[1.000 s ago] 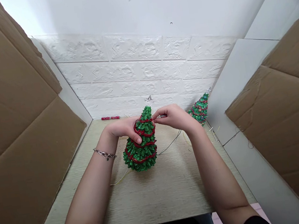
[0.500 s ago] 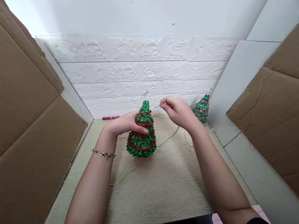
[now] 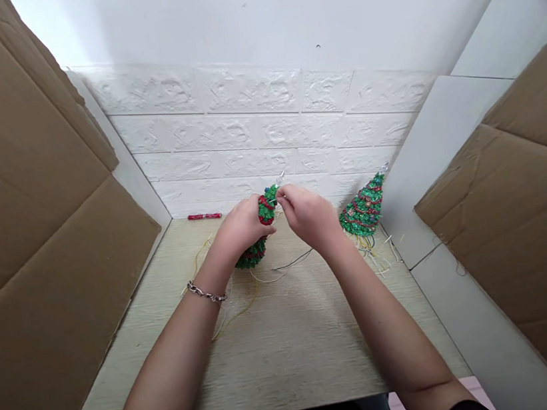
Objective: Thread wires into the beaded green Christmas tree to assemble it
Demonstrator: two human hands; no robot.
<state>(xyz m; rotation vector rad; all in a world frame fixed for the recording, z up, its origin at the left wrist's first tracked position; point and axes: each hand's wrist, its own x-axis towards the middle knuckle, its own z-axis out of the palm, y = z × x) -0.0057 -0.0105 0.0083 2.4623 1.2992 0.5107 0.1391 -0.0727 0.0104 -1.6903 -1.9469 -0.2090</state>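
My left hand (image 3: 243, 222) is wrapped around a small green Christmas tree (image 3: 267, 214) with red garland, which tilts to the right above the table. Its clear star topper (image 3: 280, 176) sticks out past my fingers, and my hand covers much of the middle. Close against the upper part of the tree, my right hand (image 3: 309, 214) is closed in a pinch. A thin pale wire end shows at its fingertips; the rest is hidden. Loose white and yellow wires (image 3: 247, 308) trail below the tree onto the table.
A second decorated tree (image 3: 365, 209) stands at the right, with pale wires (image 3: 374, 257) spread at its base. Near the back wall lies a red pen (image 3: 204, 216). Cardboard panels (image 3: 53, 214) flank the table (image 3: 293, 357) on both sides.
My right hand has moved left to the upper part of the tree. The tree has been turned and tilted in my left hand, which now covers more of it.
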